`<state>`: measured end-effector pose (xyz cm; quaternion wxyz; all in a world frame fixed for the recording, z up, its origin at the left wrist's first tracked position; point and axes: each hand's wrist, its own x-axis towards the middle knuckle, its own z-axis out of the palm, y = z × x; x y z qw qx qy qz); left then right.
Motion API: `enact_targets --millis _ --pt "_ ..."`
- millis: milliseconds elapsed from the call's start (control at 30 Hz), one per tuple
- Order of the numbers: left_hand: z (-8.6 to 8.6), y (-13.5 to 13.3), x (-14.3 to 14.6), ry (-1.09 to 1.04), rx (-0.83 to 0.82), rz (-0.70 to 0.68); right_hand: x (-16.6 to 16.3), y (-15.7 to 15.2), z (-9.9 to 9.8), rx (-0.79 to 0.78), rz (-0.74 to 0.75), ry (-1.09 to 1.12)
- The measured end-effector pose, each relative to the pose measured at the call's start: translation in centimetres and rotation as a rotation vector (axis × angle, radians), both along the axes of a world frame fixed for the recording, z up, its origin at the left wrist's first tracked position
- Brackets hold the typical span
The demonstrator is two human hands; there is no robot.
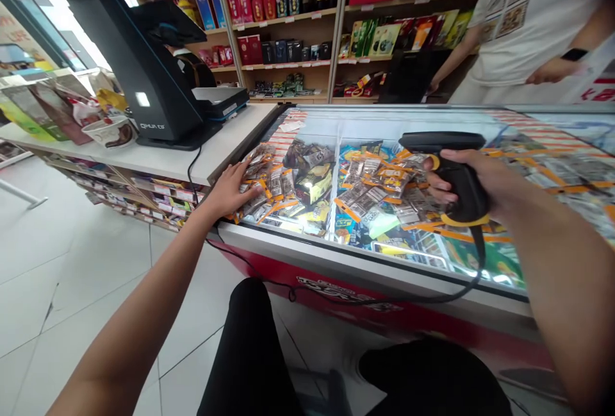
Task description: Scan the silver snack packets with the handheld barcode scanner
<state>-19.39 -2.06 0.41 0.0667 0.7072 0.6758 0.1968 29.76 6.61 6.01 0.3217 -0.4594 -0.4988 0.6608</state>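
My right hand (500,179) is wrapped round the handle of a black and yellow barcode scanner (464,188), held above the glass top of a chest freezer (307,246). From its base a black cable (336,301) loops down along the freezer's red front and off to the left. With fingers spread, my left hand (230,193) lies at the freezer's left edge, against a pile of small orange-edged snack packets (275,186). Another heap of such packets (377,179) lies on the glass under the scanner. Through the glass show colourful bagged goods (314,182).
At the left, a white counter (168,163) carries a dark checkout terminal (166,95) and a paper bowl (109,132). Shelves (288,22) with bottles and boxes line the back. Beyond the freezer stands a person in a white T-shirt (523,44). My black-trousered knee (250,332) is close to the freezer's front.
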Motion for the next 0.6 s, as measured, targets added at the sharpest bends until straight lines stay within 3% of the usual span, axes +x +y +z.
enact_targets --millis 200,333,500,600 --pt "0.4 3.3 6.1 -0.123 -0.063 -0.144 -0.1 0.0 -0.1 -0.028 -0.022 0.011" --pt "0.3 5.2 10.0 -0.008 -0.009 -0.061 -0.4 -0.2 0.1 -0.021 -0.041 -0.004" --pt "0.7 5.4 10.8 0.172 0.168 0.093 -0.4 -0.3 -0.2 0.009 -0.029 0.019" --pt "1.4 4.6 10.2 0.177 0.29 0.064 -0.5 0.1 -0.4 -0.005 0.005 0.058"
